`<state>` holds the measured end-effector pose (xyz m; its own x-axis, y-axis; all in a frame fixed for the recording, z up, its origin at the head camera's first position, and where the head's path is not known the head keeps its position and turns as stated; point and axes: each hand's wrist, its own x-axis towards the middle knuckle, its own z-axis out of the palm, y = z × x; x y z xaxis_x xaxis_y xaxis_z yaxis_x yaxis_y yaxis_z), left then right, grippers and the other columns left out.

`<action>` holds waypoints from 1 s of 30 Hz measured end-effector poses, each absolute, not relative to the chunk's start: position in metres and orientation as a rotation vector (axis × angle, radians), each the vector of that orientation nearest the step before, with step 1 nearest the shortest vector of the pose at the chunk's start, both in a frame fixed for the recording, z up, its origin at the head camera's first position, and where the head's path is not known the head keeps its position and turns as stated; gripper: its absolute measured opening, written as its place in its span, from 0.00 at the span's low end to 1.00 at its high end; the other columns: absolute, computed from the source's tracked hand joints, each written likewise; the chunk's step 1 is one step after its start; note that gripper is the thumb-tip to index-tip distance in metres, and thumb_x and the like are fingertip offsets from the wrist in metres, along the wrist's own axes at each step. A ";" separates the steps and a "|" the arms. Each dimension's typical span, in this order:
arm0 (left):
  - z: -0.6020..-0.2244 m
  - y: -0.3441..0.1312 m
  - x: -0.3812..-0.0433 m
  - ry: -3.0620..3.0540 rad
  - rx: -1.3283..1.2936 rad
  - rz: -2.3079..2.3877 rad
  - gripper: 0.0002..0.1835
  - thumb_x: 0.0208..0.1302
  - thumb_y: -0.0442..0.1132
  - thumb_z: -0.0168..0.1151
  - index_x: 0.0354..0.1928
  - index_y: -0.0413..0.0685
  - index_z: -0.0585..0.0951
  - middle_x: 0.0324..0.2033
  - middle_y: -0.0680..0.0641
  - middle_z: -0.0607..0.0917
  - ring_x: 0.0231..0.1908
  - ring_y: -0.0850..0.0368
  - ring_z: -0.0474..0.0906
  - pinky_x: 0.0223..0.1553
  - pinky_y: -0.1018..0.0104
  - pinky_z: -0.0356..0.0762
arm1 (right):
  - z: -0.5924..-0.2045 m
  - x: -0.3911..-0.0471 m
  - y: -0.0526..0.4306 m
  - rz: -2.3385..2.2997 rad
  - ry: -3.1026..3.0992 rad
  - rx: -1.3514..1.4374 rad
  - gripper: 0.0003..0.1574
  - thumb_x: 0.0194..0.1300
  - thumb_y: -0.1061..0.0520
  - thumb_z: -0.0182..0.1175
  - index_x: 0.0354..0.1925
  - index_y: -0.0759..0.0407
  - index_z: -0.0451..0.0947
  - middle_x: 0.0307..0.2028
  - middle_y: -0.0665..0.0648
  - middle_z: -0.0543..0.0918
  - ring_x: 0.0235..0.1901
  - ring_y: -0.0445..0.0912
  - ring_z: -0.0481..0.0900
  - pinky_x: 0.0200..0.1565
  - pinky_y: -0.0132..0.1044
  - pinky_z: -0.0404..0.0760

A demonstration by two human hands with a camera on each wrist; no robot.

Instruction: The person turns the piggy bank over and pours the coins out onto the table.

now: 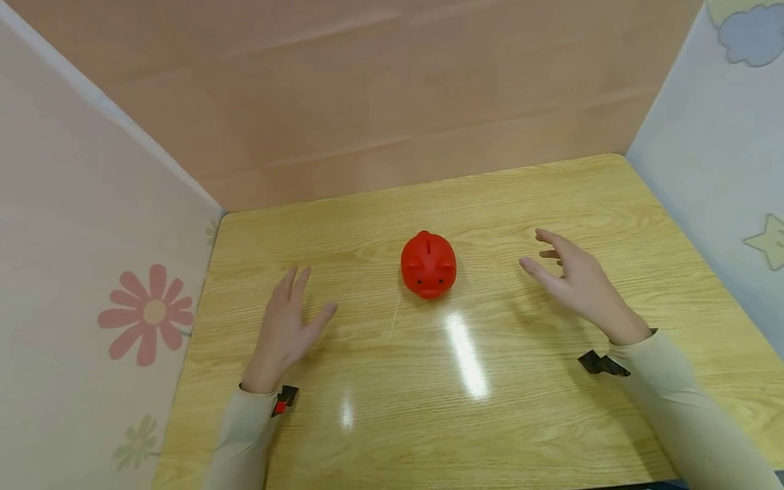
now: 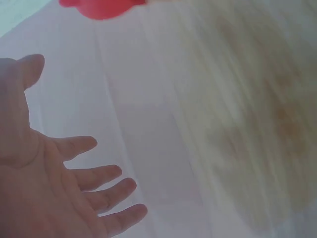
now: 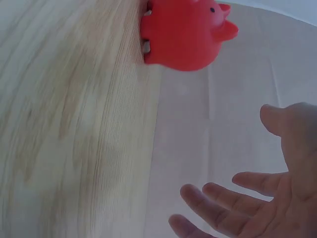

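Observation:
A red piggy bank (image 1: 429, 265) with a coin slot on its back stands upright on the wooden table, its snout toward the person. To its left, apart from it, the left hand (image 1: 286, 333) hovers with fingers extended and thumb spread. On the other side the right hand (image 1: 578, 282) is held with fingers spread and slightly bent, also touching nothing. In the left wrist view only the lower edge of the piggy bank (image 2: 106, 7) shows at the top, beyond the open palm. The right wrist view shows the piggy bank (image 3: 183, 34) from its side, its feet on the tabletop.
The wooden table (image 1: 380, 422) meets a brownish back panel (image 1: 392, 102). A white side wall (image 1: 55, 224) with flower pictures stands at the left, another wall (image 1: 704, 156) with cloud and star pictures at the right. Black wrist mounts (image 1: 603, 364) sit at the cuffs.

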<state>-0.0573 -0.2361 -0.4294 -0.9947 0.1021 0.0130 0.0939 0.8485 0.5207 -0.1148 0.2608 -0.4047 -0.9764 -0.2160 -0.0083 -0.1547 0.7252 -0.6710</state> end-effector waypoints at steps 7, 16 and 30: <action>-0.426 -0.211 -0.061 2.976 0.213 0.952 0.48 0.77 0.64 0.58 0.85 0.43 0.54 0.85 0.35 0.49 0.81 0.26 0.51 0.74 0.22 0.58 | -0.408 -0.113 0.236 -1.191 2.780 -0.403 0.44 0.83 0.42 0.54 0.83 0.62 0.56 0.77 0.68 0.69 0.64 0.67 0.81 0.56 0.66 0.84; -0.431 -0.189 -0.066 2.925 0.229 1.039 0.48 0.77 0.66 0.55 0.85 0.45 0.54 0.84 0.36 0.53 0.82 0.32 0.52 0.77 0.28 0.58 | -0.417 -0.113 0.213 -1.284 2.685 -0.428 0.42 0.83 0.43 0.54 0.83 0.61 0.57 0.76 0.66 0.71 0.62 0.65 0.83 0.59 0.64 0.84; -0.441 -0.151 -0.075 2.770 0.279 1.179 0.47 0.76 0.68 0.56 0.85 0.53 0.54 0.83 0.47 0.60 0.74 0.39 0.71 0.69 0.34 0.75 | -0.429 -0.117 0.184 -1.272 2.617 -0.493 0.43 0.82 0.42 0.56 0.82 0.60 0.57 0.75 0.66 0.73 0.59 0.63 0.86 0.59 0.61 0.86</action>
<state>-0.0754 -0.1510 -0.4407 -0.9761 0.2144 -0.0366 0.1222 0.6797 0.7232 -0.1170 0.1838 -0.4294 -0.9267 -0.3749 -0.0249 -0.2119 0.5764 -0.7892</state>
